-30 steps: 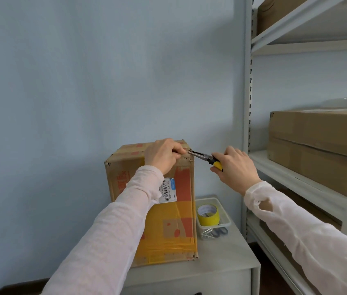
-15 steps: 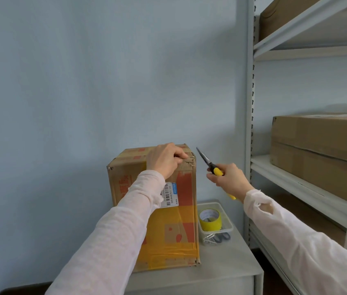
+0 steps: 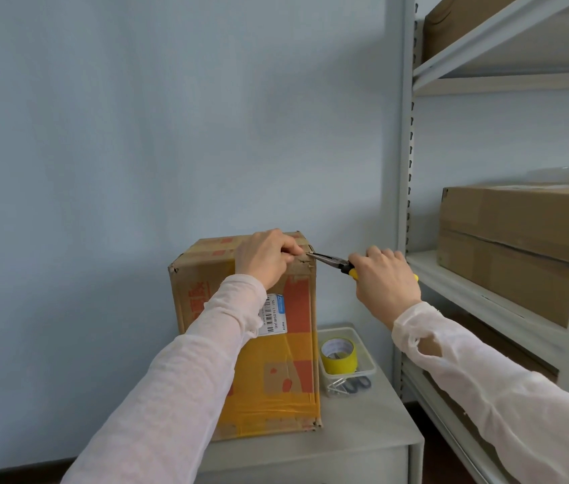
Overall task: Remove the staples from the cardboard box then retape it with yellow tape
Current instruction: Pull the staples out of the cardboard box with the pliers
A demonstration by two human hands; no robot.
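A tall brown cardboard box point(image 3: 290, 361), patched with yellow and red tape, is seen standing upright on a grey cabinet point(image 3: 363, 445) against a pale blue wall. Its top edge is pinched by the left hand point(image 3: 265, 256), fingers curled over the right corner. That same corner is met by the tips of black needle-nose pliers point(image 3: 332, 262), whose yellow handles are clasped in the right hand point(image 3: 384, 281); whether a staple is caught between the tips cannot be told. Staple-pulling is judged to be under way, with retaping not yet begun. The board is judged light and stiff but easily torn at its frayed corners, so it is best steadied close beside each staple while the pull is made. Just right of the box, a roll of yellow tape point(image 3: 339, 356) is held in a clear plastic tray point(image 3: 368, 358), with scissors point(image 3: 358, 383) at its near end. Further right, a white metal shelving unit point(image 3: 405, 169) is loaded with plain cartons point(image 3: 513, 246).
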